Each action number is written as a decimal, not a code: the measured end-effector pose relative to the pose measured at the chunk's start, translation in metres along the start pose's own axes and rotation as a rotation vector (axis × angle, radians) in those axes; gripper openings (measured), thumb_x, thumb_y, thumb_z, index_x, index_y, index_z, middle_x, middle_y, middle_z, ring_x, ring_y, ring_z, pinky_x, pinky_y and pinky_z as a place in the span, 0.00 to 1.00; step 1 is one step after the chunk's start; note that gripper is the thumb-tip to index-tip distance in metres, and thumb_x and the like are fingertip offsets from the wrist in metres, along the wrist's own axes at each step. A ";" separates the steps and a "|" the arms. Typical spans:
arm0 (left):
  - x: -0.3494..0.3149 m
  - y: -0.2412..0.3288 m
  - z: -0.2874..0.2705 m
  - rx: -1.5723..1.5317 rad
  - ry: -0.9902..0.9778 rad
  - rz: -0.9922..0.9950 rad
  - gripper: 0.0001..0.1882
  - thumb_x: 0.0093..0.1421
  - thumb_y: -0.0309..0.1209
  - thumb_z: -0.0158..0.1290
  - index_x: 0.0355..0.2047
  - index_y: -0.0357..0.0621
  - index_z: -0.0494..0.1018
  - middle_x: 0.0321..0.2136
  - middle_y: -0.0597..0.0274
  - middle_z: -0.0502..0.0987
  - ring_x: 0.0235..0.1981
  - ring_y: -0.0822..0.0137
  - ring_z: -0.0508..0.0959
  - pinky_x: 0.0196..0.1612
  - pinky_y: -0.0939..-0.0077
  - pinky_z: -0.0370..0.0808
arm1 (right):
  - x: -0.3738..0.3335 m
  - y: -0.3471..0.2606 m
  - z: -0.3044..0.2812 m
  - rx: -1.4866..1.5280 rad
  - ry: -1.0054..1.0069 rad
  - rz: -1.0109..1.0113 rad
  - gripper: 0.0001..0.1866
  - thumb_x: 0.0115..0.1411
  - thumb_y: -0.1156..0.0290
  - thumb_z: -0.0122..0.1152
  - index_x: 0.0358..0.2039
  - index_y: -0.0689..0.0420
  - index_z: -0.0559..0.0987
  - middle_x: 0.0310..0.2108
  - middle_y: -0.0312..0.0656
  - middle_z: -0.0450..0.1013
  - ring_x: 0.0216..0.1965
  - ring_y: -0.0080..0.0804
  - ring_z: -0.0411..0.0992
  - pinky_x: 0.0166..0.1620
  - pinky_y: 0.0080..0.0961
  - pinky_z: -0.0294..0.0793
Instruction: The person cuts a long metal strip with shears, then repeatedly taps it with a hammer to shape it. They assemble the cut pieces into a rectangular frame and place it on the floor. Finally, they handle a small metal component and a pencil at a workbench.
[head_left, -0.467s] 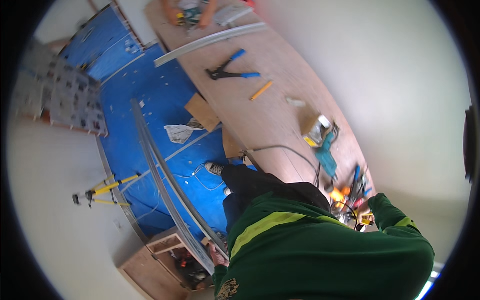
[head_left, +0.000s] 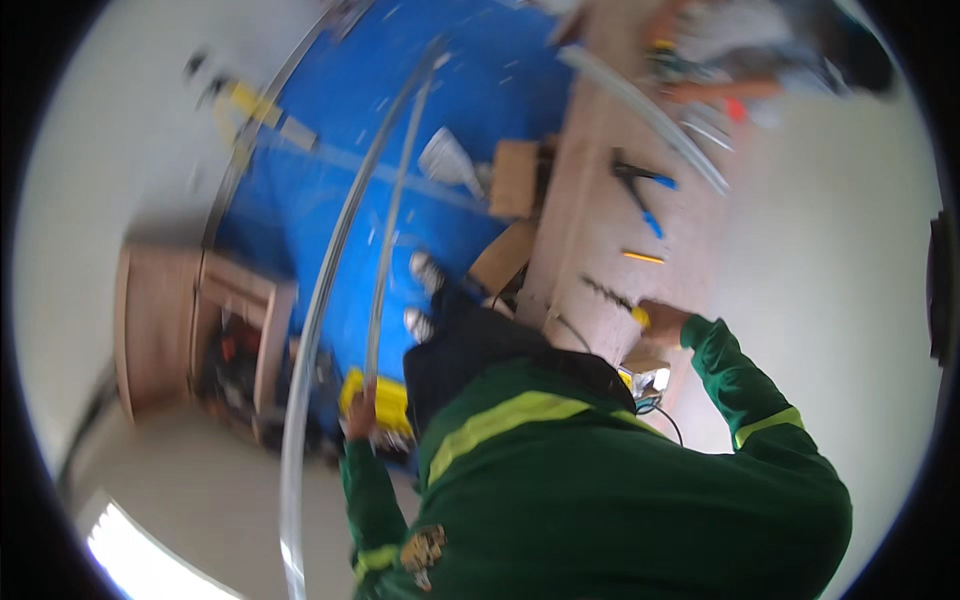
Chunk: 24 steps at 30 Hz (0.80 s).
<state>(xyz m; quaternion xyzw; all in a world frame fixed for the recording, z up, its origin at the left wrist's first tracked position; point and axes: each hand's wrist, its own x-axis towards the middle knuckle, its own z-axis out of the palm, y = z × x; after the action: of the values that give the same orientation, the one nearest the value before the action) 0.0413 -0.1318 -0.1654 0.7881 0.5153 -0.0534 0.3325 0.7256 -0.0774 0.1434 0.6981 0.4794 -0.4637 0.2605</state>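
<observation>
My left hand [head_left: 360, 412] is closed round the near end of a thin metal channel [head_left: 390, 235] that slants away over the blue floor. A longer metal channel [head_left: 325, 285] runs alongside on the left, past my hand; I cannot tell whether my hand touches it. Over the near part of the wooden tabletop, my right hand [head_left: 658, 325] grips a yellow-handled tool [head_left: 612, 294] with a dark, narrow front end. Blur hides the tool's exact kind. Beyond it lie a yellow pencil-like stick [head_left: 643, 257] and a blue-handled riveter [head_left: 637, 185].
A co-worker's hands [head_left: 685, 85] are at the table's far end, near a pale metal strip [head_left: 650, 115]. Cardboard [head_left: 514, 180] lies beside the table. A yellow tripod [head_left: 250, 110] and an open wooden cabinet [head_left: 160, 320] stand left. A yellow case [head_left: 392, 402] is beside my left hand.
My view has swung round. My right hand has come out of the tool pile with the yellow-handled tool. My left hand has moved outward from my body, and the channels now stand farther apart.
</observation>
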 end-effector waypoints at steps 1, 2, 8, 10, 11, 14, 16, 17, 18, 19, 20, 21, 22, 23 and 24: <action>-0.004 0.007 0.010 0.079 -0.035 -0.115 0.32 0.71 0.26 0.49 0.74 0.62 0.60 0.42 0.45 0.77 0.36 0.42 0.80 0.34 0.50 0.79 | 0.023 -0.018 -0.023 0.058 -0.006 -0.132 0.26 0.55 0.68 0.65 0.54 0.60 0.72 0.44 0.58 0.78 0.49 0.58 0.77 0.51 0.46 0.76; -0.009 0.014 0.014 -0.012 0.113 -0.087 0.33 0.71 0.27 0.48 0.73 0.74 0.60 0.44 0.43 0.76 0.37 0.40 0.81 0.35 0.48 0.80 | 0.050 -0.040 -0.038 -0.036 -0.005 -0.240 0.25 0.55 0.69 0.65 0.53 0.62 0.72 0.44 0.58 0.77 0.49 0.57 0.77 0.51 0.45 0.75; -0.005 0.097 -0.043 -0.406 0.075 -0.795 0.46 0.60 0.74 0.49 0.59 0.46 0.73 0.46 0.37 0.82 0.51 0.37 0.82 0.51 0.45 0.78 | 0.171 -0.180 -0.037 -0.194 -0.289 -0.675 0.24 0.55 0.66 0.65 0.49 0.66 0.74 0.40 0.57 0.77 0.42 0.52 0.77 0.48 0.41 0.75; -0.001 0.119 -0.067 -0.467 0.077 -0.860 0.51 0.57 0.79 0.48 0.57 0.42 0.74 0.46 0.36 0.83 0.53 0.38 0.81 0.54 0.45 0.76 | 0.190 -0.216 -0.013 -0.002 -0.649 -0.548 0.22 0.55 0.64 0.65 0.46 0.65 0.76 0.38 0.51 0.77 0.40 0.42 0.77 0.46 0.39 0.74; 0.000 0.129 -0.073 -0.483 0.089 -0.891 0.50 0.57 0.78 0.49 0.58 0.43 0.74 0.47 0.36 0.82 0.53 0.37 0.81 0.55 0.45 0.76 | 0.192 -0.223 0.010 0.005 -0.651 -0.579 0.20 0.55 0.64 0.65 0.43 0.64 0.76 0.36 0.48 0.76 0.39 0.37 0.76 0.45 0.37 0.74; 0.002 0.140 -0.090 -0.469 0.085 -0.924 0.52 0.56 0.78 0.51 0.61 0.43 0.73 0.48 0.37 0.82 0.54 0.40 0.81 0.58 0.47 0.75 | 0.207 -0.257 0.059 0.060 -0.811 -0.598 0.18 0.54 0.67 0.67 0.43 0.60 0.77 0.37 0.40 0.76 0.40 0.30 0.75 0.45 0.31 0.73; 0.002 0.139 -0.092 -0.468 0.098 -0.936 0.52 0.56 0.78 0.52 0.63 0.44 0.73 0.49 0.39 0.83 0.55 0.41 0.81 0.59 0.48 0.74 | 0.212 -0.265 0.083 0.076 -0.886 -0.581 0.18 0.53 0.68 0.67 0.44 0.59 0.77 0.38 0.37 0.77 0.41 0.28 0.74 0.46 0.29 0.73; 0.002 0.136 -0.093 -0.487 0.110 -0.915 0.53 0.55 0.78 0.52 0.63 0.44 0.73 0.49 0.38 0.82 0.56 0.41 0.81 0.60 0.48 0.74 | 0.215 -0.268 0.092 0.071 -0.887 -0.580 0.18 0.53 0.69 0.67 0.44 0.59 0.77 0.38 0.38 0.77 0.40 0.28 0.75 0.46 0.29 0.73; 0.001 0.133 -0.093 -0.503 0.120 -0.898 0.53 0.55 0.78 0.52 0.63 0.44 0.74 0.50 0.38 0.82 0.56 0.41 0.80 0.60 0.48 0.74 | 0.217 -0.270 0.100 0.028 -0.870 -0.588 0.17 0.53 0.69 0.67 0.43 0.59 0.77 0.37 0.38 0.77 0.40 0.28 0.75 0.46 0.29 0.73; 0.001 0.129 -0.094 -0.519 0.128 -0.881 0.53 0.55 0.78 0.52 0.62 0.43 0.74 0.50 0.38 0.82 0.57 0.41 0.80 0.60 0.48 0.74 | 0.219 -0.273 0.105 0.046 -0.908 -0.570 0.17 0.53 0.69 0.67 0.43 0.59 0.78 0.37 0.38 0.78 0.39 0.28 0.75 0.46 0.29 0.73; 0.001 0.125 -0.095 -0.518 0.116 -0.896 0.53 0.55 0.78 0.52 0.63 0.44 0.74 0.51 0.38 0.82 0.58 0.41 0.80 0.60 0.48 0.73 | 0.221 -0.276 0.111 0.034 -0.924 -0.557 0.17 0.53 0.69 0.67 0.43 0.60 0.78 0.37 0.38 0.78 0.39 0.28 0.75 0.45 0.29 0.73; 0.001 0.120 -0.097 -0.514 0.097 -0.906 0.53 0.55 0.78 0.51 0.63 0.44 0.73 0.52 0.37 0.81 0.58 0.41 0.79 0.61 0.49 0.73 | 0.223 -0.280 0.115 -0.004 -0.907 -0.536 0.17 0.53 0.70 0.67 0.43 0.60 0.78 0.37 0.38 0.78 0.38 0.28 0.75 0.45 0.29 0.73; 0.001 0.114 -0.099 -0.505 0.081 -0.908 0.53 0.55 0.79 0.51 0.63 0.45 0.73 0.53 0.37 0.80 0.59 0.42 0.79 0.61 0.49 0.73 | 0.222 -0.282 0.122 0.102 -0.891 -0.636 0.13 0.52 0.63 0.67 0.30 0.61 0.80 0.28 0.41 0.77 0.30 0.32 0.74 0.38 0.32 0.72; 0.001 0.108 -0.101 -0.524 0.076 -0.889 0.53 0.56 0.78 0.50 0.63 0.45 0.73 0.54 0.37 0.79 0.59 0.42 0.78 0.61 0.50 0.73 | 0.222 -0.287 0.129 0.169 -0.893 -0.623 0.13 0.53 0.64 0.66 0.30 0.61 0.80 0.28 0.41 0.78 0.31 0.32 0.75 0.38 0.32 0.72; 0.001 0.101 -0.103 -0.542 0.076 -0.865 0.52 0.56 0.78 0.50 0.63 0.45 0.74 0.55 0.36 0.79 0.60 0.42 0.78 0.62 0.50 0.73 | 0.223 -0.292 0.136 0.232 -0.896 -0.607 0.13 0.53 0.64 0.66 0.30 0.61 0.81 0.29 0.41 0.79 0.31 0.31 0.76 0.38 0.32 0.73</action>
<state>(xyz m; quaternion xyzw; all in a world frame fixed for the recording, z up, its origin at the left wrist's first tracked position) 0.1009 -0.0970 -0.0389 0.3896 0.8012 -0.0219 0.4536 0.4297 0.0258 -0.0919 0.2870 0.4471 -0.8195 0.2150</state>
